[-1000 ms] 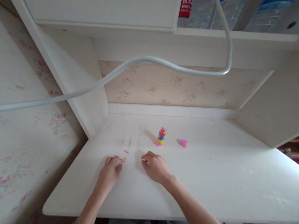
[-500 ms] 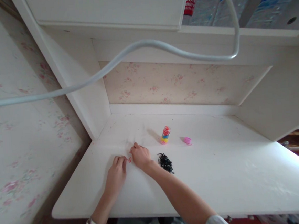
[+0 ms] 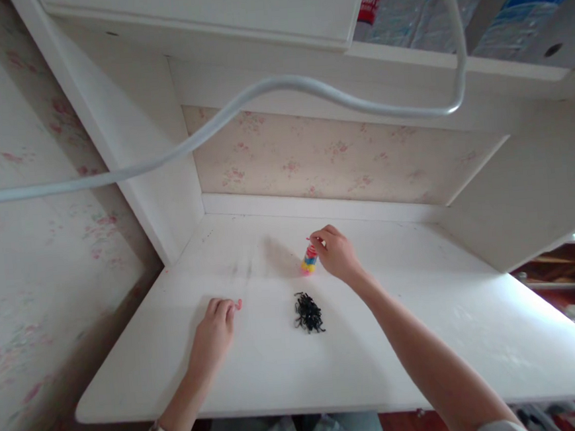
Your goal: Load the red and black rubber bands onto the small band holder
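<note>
My left hand point(image 3: 213, 333) rests low over the left part of the white desk, its fingertips pinched on a small red rubber band point(image 3: 239, 304) that sticks out to the right. At the mouth of a small clear bottle point(image 3: 309, 260) is my right hand point(image 3: 338, 255), fingers closed around a thin red rubber band point(image 3: 308, 239). The bottle stands upright, filled with red, blue, yellow and pink layers; my fingers cover part of its top. In front of it lies a loose pile of black rubber bands point(image 3: 308, 313). The pink cap is hidden behind my right hand.
A white cable point(image 3: 277, 83) crosses the upper view, close to the camera. Shelves with water bottles point(image 3: 400, 7) hang above the white desk point(image 3: 280, 369). A side panel point(image 3: 125, 122) and flowered wall close off the left.
My right hand has moved right and away from my left hand, to the bottle's mouth, with a red band in its fingers. The left hand still pinches its band. The view has shifted slightly.
</note>
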`<state>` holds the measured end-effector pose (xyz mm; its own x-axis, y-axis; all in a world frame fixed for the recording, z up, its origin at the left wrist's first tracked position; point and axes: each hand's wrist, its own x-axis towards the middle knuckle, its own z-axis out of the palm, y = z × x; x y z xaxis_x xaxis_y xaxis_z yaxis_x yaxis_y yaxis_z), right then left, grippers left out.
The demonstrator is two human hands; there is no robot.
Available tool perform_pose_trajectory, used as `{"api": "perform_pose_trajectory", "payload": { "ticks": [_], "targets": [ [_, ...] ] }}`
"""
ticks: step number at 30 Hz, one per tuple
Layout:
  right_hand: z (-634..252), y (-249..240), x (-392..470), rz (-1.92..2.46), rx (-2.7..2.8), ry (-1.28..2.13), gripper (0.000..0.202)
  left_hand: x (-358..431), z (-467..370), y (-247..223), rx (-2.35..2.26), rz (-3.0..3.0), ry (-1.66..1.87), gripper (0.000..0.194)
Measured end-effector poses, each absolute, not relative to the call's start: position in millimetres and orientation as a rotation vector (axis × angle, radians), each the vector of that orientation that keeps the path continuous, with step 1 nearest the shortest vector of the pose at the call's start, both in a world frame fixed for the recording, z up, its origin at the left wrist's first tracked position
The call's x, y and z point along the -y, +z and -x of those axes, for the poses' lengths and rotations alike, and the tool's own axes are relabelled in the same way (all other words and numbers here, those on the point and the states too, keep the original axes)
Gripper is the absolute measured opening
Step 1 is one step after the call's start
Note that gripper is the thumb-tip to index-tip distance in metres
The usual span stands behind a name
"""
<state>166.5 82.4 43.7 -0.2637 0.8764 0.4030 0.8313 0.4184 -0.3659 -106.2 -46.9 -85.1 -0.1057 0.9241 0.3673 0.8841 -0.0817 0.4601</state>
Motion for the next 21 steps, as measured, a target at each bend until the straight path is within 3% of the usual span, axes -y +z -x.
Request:
{"api": "perform_pose_trajectory", "payload": {
  "ticks": [10,21],
  "targets": [
    [-184.5,42.6,-109.8,1.57,2.338,0.022,0.027,48.1,106.0,-85.7,-2.095,-2.072,0.911,0.024],
    [-197.9,44.7,-123.0,1.526,2.362,0.216,0.034,47.5,108.1,-89.1,-2.063,-2.083,0.981,0.024]
  ]
}}
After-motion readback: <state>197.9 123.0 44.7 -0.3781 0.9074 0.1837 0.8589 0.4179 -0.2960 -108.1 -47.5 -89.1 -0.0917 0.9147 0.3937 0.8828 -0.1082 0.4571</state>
